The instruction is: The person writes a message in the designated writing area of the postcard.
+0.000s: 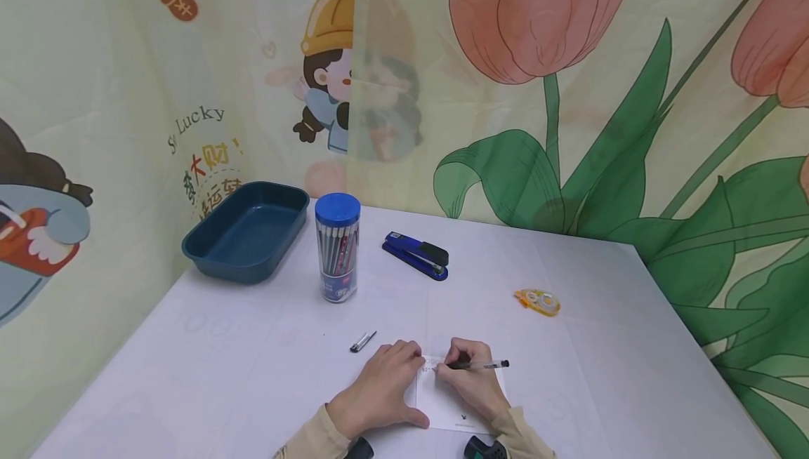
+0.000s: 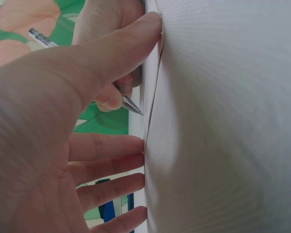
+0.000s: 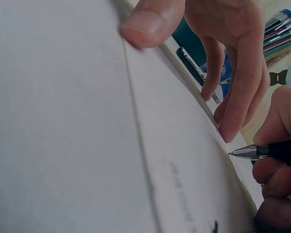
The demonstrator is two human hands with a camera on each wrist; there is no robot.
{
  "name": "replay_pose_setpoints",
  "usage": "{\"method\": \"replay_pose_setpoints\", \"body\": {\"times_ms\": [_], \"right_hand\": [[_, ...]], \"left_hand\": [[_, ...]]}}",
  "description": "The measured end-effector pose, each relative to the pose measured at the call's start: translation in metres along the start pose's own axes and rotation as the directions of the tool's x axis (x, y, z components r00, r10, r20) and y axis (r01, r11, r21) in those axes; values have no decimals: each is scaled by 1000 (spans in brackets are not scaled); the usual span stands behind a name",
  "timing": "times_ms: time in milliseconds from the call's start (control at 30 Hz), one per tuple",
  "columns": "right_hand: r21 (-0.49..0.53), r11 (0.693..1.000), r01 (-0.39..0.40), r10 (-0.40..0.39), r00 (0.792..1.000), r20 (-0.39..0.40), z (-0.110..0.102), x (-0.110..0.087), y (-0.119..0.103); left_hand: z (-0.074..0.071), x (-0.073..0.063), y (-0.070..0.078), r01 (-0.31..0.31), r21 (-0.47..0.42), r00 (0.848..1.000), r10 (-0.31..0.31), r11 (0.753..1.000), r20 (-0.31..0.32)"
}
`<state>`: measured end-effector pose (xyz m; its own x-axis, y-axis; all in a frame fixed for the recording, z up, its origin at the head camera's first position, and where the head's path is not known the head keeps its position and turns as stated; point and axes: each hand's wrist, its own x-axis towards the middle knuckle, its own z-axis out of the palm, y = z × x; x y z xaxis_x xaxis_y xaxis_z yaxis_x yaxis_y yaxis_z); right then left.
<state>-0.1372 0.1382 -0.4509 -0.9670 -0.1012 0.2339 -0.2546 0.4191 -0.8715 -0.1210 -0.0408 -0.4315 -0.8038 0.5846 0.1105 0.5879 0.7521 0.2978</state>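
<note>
My right hand point(image 1: 474, 378) pinches a pen point(image 1: 487, 364) with a clear barrel and black end. In the right wrist view the pen's metal tip point(image 3: 242, 153) meets the sheet of white paper point(image 3: 169, 121). Small writing shows near the paper's top left in the head view, and a small dark mark near its bottom edge. Along the paper's left side rests my left hand point(image 1: 385, 385), thumb and fingers spread, fingertips point(image 2: 136, 144) touching the surface. The pen's black cap point(image 1: 363, 342), with a clear clip-like part, lies left of that hand.
A clear tub of pencils point(image 1: 338, 248) with a blue lid stands at the back left beside a dark blue tray point(image 1: 246, 231). A blue stapler point(image 1: 416, 255) lies behind the hands, and an orange correction tape point(image 1: 537, 302) sits farther right. Patterned curtains border the white table point(image 1: 208, 361).
</note>
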Motion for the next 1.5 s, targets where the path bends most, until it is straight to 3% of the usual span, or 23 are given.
{"method": "replay_pose_setpoints", "body": {"times_ms": [233, 1033, 1267, 1500], "right_hand": [[38, 999, -8, 7, 1000, 17, 0, 3, 18], [27, 997, 68, -69, 997, 39, 1, 2, 22], [32, 999, 16, -17, 999, 45, 1, 3, 23], [36, 999, 16, -18, 998, 58, -1, 3, 23]], "left_hand": [[0, 0, 0, 1, 3, 1000, -1, 1000, 3], [1, 0, -1, -14, 12, 1000, 14, 1000, -8], [2, 0, -1, -10, 16, 1000, 10, 1000, -9], [2, 0, -1, -12, 16, 1000, 12, 1000, -8]]}}
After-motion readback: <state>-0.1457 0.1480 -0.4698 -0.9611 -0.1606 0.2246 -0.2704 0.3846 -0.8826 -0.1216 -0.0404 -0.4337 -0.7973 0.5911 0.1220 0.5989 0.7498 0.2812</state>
